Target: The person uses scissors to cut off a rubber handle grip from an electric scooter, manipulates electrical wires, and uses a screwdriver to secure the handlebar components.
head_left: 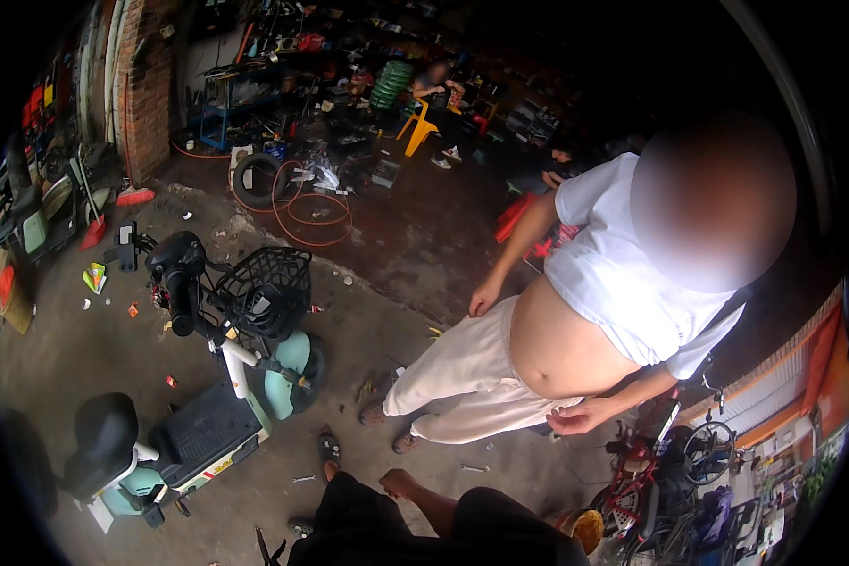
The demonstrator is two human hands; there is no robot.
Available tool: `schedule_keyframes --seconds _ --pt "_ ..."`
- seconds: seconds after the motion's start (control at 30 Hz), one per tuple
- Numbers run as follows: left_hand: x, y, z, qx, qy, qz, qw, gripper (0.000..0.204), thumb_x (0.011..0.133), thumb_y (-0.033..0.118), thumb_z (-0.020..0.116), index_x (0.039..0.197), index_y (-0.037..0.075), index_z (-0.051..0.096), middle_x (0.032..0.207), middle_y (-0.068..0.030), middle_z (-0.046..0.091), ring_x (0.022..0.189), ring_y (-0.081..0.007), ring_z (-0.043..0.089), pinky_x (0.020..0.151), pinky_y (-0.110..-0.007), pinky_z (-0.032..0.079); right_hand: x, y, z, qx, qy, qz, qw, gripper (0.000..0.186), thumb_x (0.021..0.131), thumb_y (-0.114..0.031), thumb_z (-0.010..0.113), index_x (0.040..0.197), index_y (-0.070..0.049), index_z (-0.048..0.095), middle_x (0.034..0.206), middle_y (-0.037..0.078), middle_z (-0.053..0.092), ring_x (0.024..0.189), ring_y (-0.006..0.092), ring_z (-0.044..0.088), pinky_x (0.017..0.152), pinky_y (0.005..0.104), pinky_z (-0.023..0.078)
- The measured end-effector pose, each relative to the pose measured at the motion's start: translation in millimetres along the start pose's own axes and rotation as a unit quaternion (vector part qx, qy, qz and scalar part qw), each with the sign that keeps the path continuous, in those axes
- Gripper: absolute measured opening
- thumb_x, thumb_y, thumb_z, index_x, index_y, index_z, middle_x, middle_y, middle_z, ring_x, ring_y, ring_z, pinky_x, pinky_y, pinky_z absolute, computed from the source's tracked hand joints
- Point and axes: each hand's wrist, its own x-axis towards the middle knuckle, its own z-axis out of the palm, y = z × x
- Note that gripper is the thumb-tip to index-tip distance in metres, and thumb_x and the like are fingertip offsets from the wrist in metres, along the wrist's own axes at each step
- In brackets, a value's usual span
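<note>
Since neither of the person's own 2 hands can be made out in the head view, I cannot tell their grip; a pale-green scooter stands left on concrete ground, a metal tool lies near the dark-clothed legs.

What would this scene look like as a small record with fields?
Left hand: not in view
Right hand: near black fabric legwear; grip unclear
Vehicle: mint-green-and-white scooter with black wire basket, at left
Floor: slim silver metal wrench
Other person: standing, white short-sleeved shirt, loose cream trousers
Background: yellow plastic chair
</note>
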Motion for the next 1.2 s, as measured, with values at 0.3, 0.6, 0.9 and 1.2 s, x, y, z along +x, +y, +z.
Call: schedule_keyframes --seconds 0.3,0.6,0.9,1.2 --pt "12 15 -8 0.017 -0.011 0.014 1.0 0.034 0.081 0.03 0.062 0.072 -0.003 0.066 0.065 -0.0237 0.063 0.069 -0.0394 0.066 0.056 -0.048 0.049 -8 -9 4 0.047 0.023 -0.004 0.999 0.026 0.082 -0.023 0.053 0.074 0.0 0.061 0.066 0.009 0.06 0.047 0.0183 0.055 0.041 0.0339 0.044" --pt "18 21 -12 0.033 -0.015 0.024 0.999 0.034 0.081 0.03 0.062 0.073 -0.003 0.066 0.066 -0.0237 0.063 0.07 -0.0395 0.066 0.056 -0.048 0.049 -6 18 4 -0.276 0.105 -0.266 0.918 0.018 0.078 -0.021 0.055 0.075 -0.004 0.06 0.063 0.009 0.061 0.056 0.024 0.062 0.05 0.0382 0.049" --pt "21 15 -15 0.038 -0.018 0.018 0.999 0.034 0.081 0.03 0.062 0.073 -0.003 0.066 0.066 -0.0238 0.063 0.07 -0.0396 0.066 0.056 -0.048 0.05 9 31 9 -0.211 0.01 -0.121 0.97 0.02 0.079 -0.019 0.051 0.071 -0.004 0.061 0.064 0.011 0.062 0.055 0.0237 0.063 0.053 0.0372 0.049" --pt "19 9 -16 0.039 -0.022 0.011 0.999 0.034 0.082 0.031 0.061 0.074 -0.003 0.066 0.067 -0.0238 0.063 0.071 -0.0397 0.066 0.057 -0.048 0.05 -18 -16 6 -0.058 0.034 -0.1 0.993 0.035 0.081 -0.026 0.049 0.062 0.002 0.059 0.055 0.012 0.059 0.044 0.0221 0.057 0.048 0.0351 0.046"
